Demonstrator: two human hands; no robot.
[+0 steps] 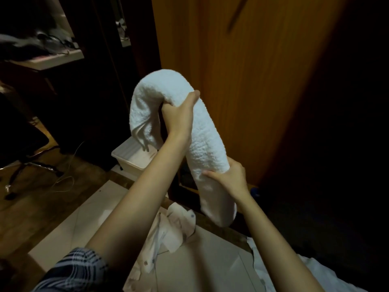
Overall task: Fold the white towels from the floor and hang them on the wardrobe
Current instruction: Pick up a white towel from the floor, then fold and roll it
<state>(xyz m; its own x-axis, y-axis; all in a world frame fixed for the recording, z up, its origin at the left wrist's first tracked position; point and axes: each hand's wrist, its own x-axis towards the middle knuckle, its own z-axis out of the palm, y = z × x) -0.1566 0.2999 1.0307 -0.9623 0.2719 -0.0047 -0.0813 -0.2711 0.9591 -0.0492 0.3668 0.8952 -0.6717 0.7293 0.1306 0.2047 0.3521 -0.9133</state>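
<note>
A thick white towel [202, 131], folded lengthwise, arches in the air in front of the brown wooden wardrobe door [242, 70]. My left hand [179, 114] grips it from below near the top of the arch, and the short end hangs down to the left. My right hand [229, 175] holds the long end lower down, on the right, with the thumb pressed into the cloth. The towel's tail dangles below that hand. More white cloth [168, 234] lies crumpled on the floor beneath my arms.
A white plastic box [130, 157] stands on the floor left of the wardrobe. An office chair base [27, 165] and loose cables lie at the left. A cluttered desk [52, 57] is at the back left. Another white cloth [305, 275] lies at the bottom right.
</note>
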